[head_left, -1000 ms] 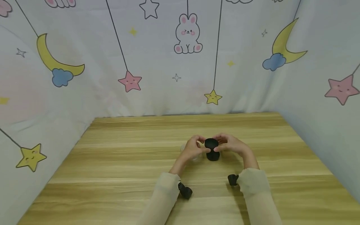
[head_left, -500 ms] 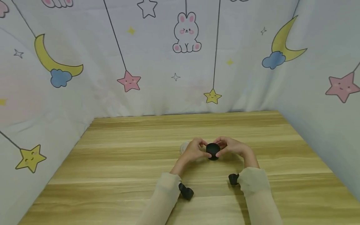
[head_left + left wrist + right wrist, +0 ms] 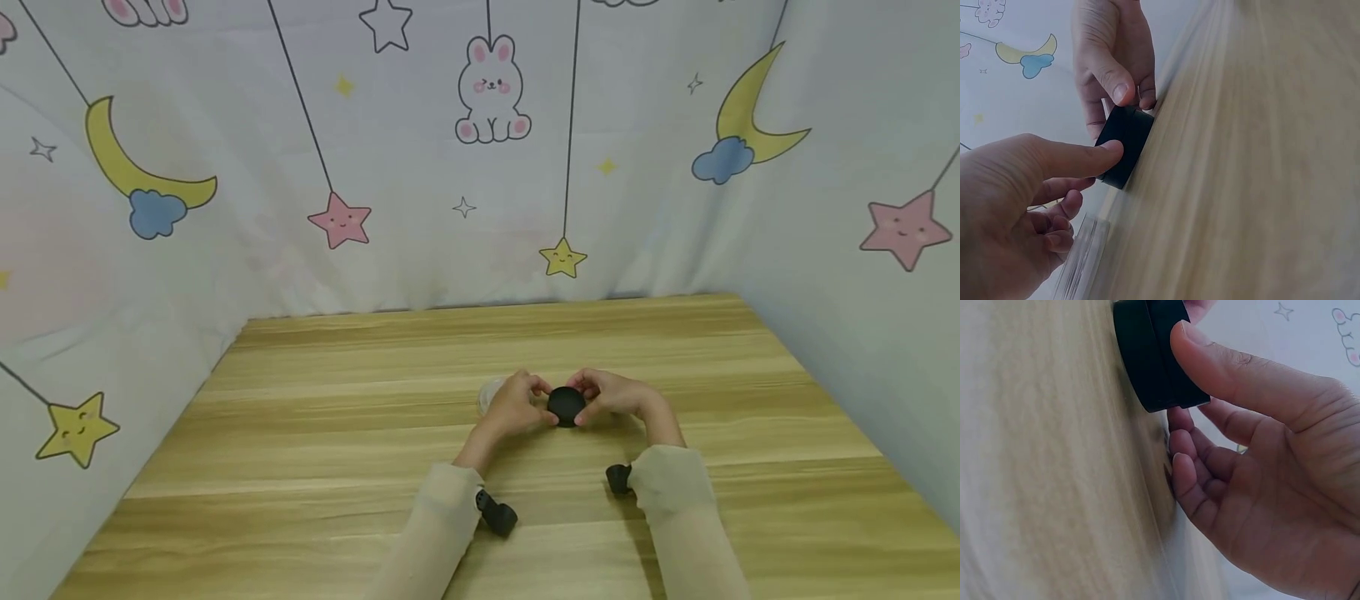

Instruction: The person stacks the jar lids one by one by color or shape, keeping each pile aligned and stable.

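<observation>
A short round black container (image 3: 566, 406) sits on the wooden table between the two hands. Its black lid (image 3: 1175, 356) is on top, and a seam shows round the side in the right wrist view. My left hand (image 3: 515, 406) pinches it from the left, thumb on the near side. From the right, my right hand (image 3: 617, 394) grips the rim the same way, with thumb and fingers curled round it. The lower fingers of the right hand curl in below the lid's edge in the right wrist view. The container's far side is partly hidden by fingers.
A clear round piece with stacked ridges (image 3: 1083, 259) lies on the table just left of the left hand, which partly covers it in the head view. Black wrist cameras (image 3: 497, 512) hang at both cuffs. A printed curtain (image 3: 420, 150) stands behind the table (image 3: 360, 450).
The black lid, earlier held raised and tilted over the black base, has come down onto it. Both hands have lowered with it, and the two parts now stand as one stack.
</observation>
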The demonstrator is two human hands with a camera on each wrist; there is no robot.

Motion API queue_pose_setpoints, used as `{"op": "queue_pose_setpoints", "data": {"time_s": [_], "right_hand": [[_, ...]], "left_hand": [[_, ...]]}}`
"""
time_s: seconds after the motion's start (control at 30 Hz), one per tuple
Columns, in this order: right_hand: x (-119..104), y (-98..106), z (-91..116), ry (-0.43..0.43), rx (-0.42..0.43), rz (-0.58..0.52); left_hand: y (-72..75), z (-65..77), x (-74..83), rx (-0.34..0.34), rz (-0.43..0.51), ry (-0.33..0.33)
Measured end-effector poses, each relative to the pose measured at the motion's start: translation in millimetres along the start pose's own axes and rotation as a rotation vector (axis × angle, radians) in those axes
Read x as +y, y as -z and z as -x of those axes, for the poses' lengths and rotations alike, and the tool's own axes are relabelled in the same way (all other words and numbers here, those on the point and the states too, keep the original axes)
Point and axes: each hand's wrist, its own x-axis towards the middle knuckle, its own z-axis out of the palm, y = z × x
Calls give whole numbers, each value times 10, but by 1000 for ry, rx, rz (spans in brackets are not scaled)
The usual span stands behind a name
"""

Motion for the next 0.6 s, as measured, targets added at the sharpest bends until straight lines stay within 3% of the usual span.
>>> {"op": "queue_pose_setpoints", "data": {"time_s": [0.6], "right_hand": [[-41,-47,-34,-21,-1,39]], "left_hand": [[34,13,-52,-19,26,-5]]}}
